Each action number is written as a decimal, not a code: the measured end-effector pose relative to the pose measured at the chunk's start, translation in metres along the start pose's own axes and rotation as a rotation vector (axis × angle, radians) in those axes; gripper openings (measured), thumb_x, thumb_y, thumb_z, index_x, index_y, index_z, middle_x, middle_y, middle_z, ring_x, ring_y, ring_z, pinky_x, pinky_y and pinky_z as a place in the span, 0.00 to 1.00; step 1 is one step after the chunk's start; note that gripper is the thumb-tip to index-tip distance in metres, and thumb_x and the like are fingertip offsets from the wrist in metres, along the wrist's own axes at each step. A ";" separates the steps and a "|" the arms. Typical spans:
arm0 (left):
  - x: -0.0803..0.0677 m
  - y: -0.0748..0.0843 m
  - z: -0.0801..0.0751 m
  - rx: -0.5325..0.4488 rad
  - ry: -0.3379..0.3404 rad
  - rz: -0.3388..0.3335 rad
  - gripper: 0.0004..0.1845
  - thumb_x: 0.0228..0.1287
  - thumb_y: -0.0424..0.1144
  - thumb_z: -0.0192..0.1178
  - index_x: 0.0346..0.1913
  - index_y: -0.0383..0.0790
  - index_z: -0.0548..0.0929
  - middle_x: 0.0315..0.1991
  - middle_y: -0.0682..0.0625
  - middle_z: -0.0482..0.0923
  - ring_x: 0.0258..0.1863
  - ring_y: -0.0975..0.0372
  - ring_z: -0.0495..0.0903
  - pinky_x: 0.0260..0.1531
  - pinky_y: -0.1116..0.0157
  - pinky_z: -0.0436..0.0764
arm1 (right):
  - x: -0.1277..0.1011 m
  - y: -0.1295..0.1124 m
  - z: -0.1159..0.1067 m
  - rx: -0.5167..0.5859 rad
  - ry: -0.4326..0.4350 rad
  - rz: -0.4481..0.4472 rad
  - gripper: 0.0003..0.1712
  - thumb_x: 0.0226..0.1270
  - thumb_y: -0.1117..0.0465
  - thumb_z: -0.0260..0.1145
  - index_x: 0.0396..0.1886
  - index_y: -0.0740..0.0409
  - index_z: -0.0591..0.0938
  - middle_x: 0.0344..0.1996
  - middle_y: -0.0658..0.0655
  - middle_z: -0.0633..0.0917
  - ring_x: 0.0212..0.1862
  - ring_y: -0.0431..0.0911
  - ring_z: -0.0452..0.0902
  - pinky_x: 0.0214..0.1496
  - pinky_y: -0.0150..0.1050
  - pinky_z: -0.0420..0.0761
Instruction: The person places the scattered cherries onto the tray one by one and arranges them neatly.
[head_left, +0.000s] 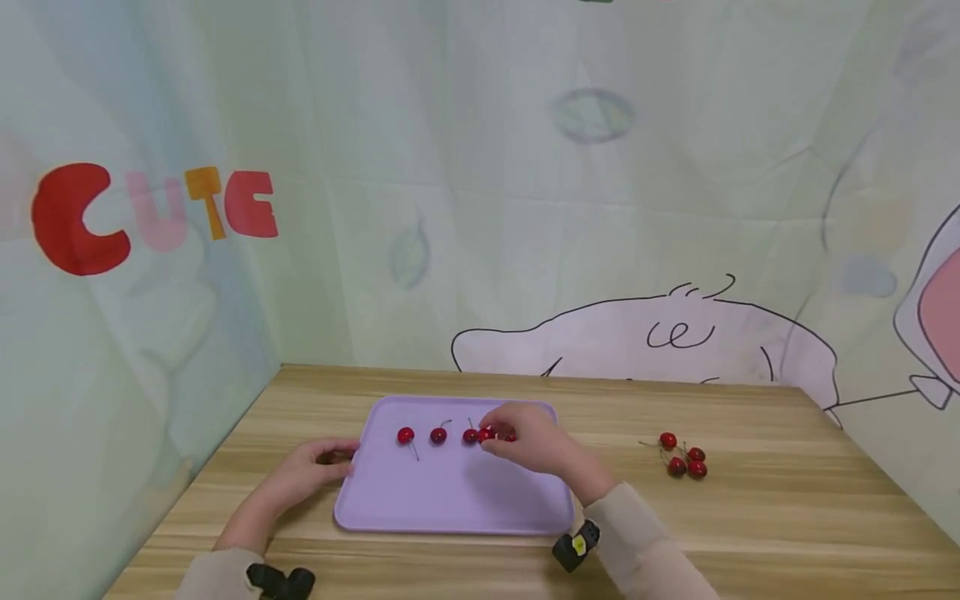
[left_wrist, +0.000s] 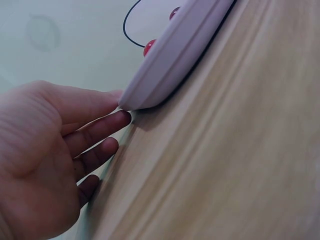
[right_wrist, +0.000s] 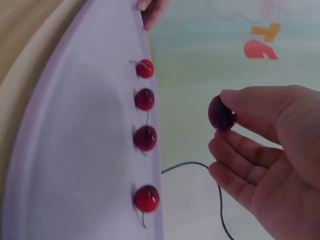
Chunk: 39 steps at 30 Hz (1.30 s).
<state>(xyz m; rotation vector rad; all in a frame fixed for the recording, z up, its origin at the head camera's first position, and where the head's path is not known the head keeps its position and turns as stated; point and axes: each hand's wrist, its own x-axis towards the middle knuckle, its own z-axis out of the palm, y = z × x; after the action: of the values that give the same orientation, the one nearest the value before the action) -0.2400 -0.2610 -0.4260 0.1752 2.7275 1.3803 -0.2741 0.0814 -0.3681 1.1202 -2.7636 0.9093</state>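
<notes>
My right hand (head_left: 521, 435) is over the far right part of a light purple tray (head_left: 450, 500), pinching a dark red cherry (right_wrist: 221, 114) between thumb and fingertips. In the right wrist view that cherry is lifted off the tray. Several cherries with stems lie in a row along the tray's far side, among them a leftmost cherry (head_left: 406, 435) and one (right_wrist: 146, 199) partly hidden by the right hand in the head view. At the tray's left edge, my left hand (head_left: 311, 468) holds the rim, thumb on top and index fingertip just below.
A loose group of several cherries (head_left: 677, 467) with stems lies on the wooden table (head_left: 780, 500), right of the tray. Behind the table hangs a printed cloth backdrop (head_left: 480, 208) with cartoon drawings and letters. Small black devices are strapped at both wrists.
</notes>
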 end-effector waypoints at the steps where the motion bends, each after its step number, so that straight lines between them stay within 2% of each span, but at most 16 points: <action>1: 0.000 0.000 0.000 0.000 0.000 0.001 0.22 0.64 0.35 0.62 0.59 0.27 0.76 0.56 0.34 0.76 0.53 0.47 0.75 0.55 0.47 0.73 | 0.002 -0.003 0.004 0.005 -0.004 -0.013 0.10 0.63 0.61 0.68 0.43 0.58 0.85 0.32 0.48 0.83 0.35 0.40 0.75 0.39 0.34 0.78; 8: -0.003 -0.001 0.000 0.012 -0.003 0.019 0.22 0.63 0.35 0.62 0.58 0.28 0.77 0.56 0.35 0.77 0.53 0.48 0.75 0.54 0.50 0.73 | 0.016 -0.023 0.029 0.070 -0.046 -0.059 0.09 0.62 0.62 0.68 0.41 0.58 0.85 0.33 0.50 0.83 0.38 0.38 0.76 0.44 0.32 0.78; 15: -0.002 0.000 0.001 0.006 0.004 -0.007 0.23 0.63 0.36 0.63 0.58 0.28 0.76 0.56 0.35 0.76 0.53 0.48 0.75 0.55 0.48 0.73 | 0.026 -0.039 0.047 0.020 -0.073 -0.106 0.08 0.62 0.62 0.68 0.41 0.57 0.85 0.32 0.48 0.83 0.37 0.36 0.74 0.43 0.27 0.75; 28: -0.001 0.000 0.002 0.012 0.009 -0.022 0.22 0.64 0.36 0.61 0.59 0.30 0.77 0.57 0.36 0.76 0.54 0.48 0.74 0.56 0.46 0.72 | 0.036 -0.050 0.070 -0.005 -0.120 -0.080 0.08 0.61 0.61 0.69 0.41 0.55 0.85 0.32 0.46 0.81 0.36 0.33 0.73 0.42 0.23 0.73; 33: -0.001 -0.001 0.001 0.008 0.004 -0.007 0.22 0.64 0.35 0.62 0.58 0.29 0.77 0.57 0.36 0.76 0.53 0.49 0.75 0.54 0.50 0.74 | 0.037 -0.051 0.076 -0.012 -0.141 -0.053 0.09 0.62 0.60 0.69 0.42 0.54 0.85 0.32 0.44 0.81 0.36 0.32 0.72 0.41 0.23 0.73; 39: 0.001 -0.001 0.001 0.004 0.003 0.000 0.22 0.64 0.36 0.62 0.58 0.29 0.77 0.56 0.36 0.77 0.52 0.49 0.76 0.53 0.50 0.74 | 0.040 -0.053 0.082 -0.038 -0.139 -0.082 0.09 0.61 0.61 0.69 0.42 0.54 0.86 0.33 0.44 0.82 0.36 0.33 0.73 0.40 0.21 0.72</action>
<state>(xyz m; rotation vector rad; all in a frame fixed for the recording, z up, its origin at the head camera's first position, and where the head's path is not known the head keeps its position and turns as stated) -0.2407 -0.2611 -0.4276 0.1729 2.7329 1.3761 -0.2541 -0.0166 -0.3997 1.3284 -2.8037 0.7956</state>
